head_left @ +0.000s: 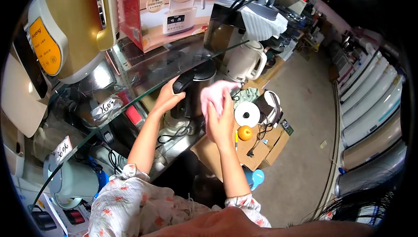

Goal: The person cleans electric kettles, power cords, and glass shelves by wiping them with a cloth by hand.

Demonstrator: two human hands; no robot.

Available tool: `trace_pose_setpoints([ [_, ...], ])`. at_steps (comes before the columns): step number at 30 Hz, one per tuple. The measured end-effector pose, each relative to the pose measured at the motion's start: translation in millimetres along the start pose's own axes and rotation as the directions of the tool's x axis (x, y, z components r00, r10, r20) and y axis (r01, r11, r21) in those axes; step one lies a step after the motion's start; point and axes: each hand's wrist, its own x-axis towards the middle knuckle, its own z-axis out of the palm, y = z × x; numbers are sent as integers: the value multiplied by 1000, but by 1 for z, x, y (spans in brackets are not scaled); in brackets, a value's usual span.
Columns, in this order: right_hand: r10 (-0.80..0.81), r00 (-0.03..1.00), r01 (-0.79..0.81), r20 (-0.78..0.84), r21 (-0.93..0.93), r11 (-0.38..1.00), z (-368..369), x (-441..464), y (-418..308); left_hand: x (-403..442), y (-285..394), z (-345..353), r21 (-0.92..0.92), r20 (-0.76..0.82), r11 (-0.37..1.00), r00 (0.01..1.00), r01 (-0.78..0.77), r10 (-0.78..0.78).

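My left hand (pixel 170 95) is wrapped round the black handle (pixel 183 82) of a dark kettle (pixel 201 80) with a shiny rim, at the edge of the glass shelf. Just to the right, my right hand (pixel 221 117) grips a pink cloth (pixel 213 96), held close beside the kettle's body. The cloth hides part of that body. Below the kettle, a black cord (pixel 174 136) lies on the lower shelf near a pale base.
The glass shelf (pixel 152 80) holds a gold kettle (pixel 82 23) and a pink product box (pixel 167 12). A white kettle (pixel 246 60) stands beyond. An orange fruit (pixel 244 133), white lid (pixel 247 114) and cords lie on a cardboard box (pixel 209 152).
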Motion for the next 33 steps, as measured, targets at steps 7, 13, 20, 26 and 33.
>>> trace_pose_setpoints([
  [7, -144, 971, 207, 191, -371, 905, 76, 68, -16, 11, -28, 8, -97, -60, 990, 993, -106, 101],
  [13, 182, 983, -164, -12, -496, 853, 39, 122, 72, 18, -38, 9, -133, -75, 985, 992, -107, 98],
  [20, 214, 972, -186, -98, 241, 952, 48, 138, 111, 17, -34, 14, -162, -149, 975, 981, -150, 126],
  [26, 494, 824, -493, 277, 779, 387, 126, 97, 189, 16, -32, 17, -224, -150, 965, 983, -135, 103],
  [33, 575, 806, -320, 140, 921, 224, 141, -26, 205, 17, -28, 18, -220, -117, 972, 992, -81, 56],
])
